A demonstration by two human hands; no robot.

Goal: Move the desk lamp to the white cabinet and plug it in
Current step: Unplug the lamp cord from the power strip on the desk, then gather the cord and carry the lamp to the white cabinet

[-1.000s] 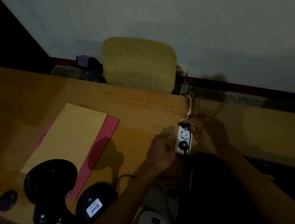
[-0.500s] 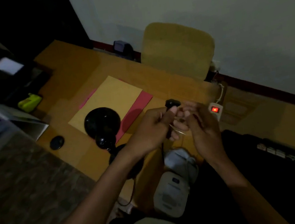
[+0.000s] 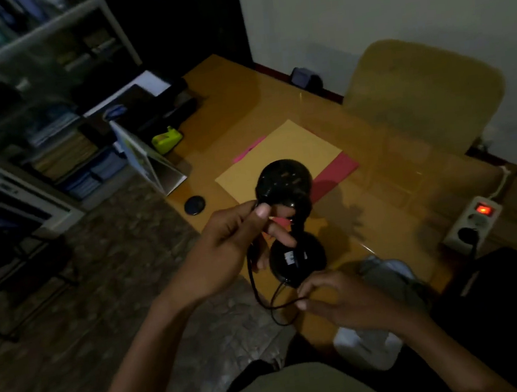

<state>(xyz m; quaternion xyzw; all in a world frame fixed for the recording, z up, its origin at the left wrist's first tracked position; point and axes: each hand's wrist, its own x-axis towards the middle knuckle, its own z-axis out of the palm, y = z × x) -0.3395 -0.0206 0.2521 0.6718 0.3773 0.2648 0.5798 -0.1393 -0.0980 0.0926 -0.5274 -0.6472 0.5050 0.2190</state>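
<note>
Tape dispenser (image 3: 167, 139) — chair (image 3: 422, 93) — envelope (image 3: 282, 157)

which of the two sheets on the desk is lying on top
The tan sheet lies on top; it covers most of the pink sheet, which shows only along its right edge and far-left corner.

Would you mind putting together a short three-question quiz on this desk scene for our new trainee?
1. True or false: the switch on the power strip glows red.
2. Which hand pinches the loop of the black cord near the desk edge: (a) left hand, (b) right hand?
3. Fill in: the desk lamp stands partly over a ____ sheet.

Key: 1 true. 2 b. 3 yellow.
</note>
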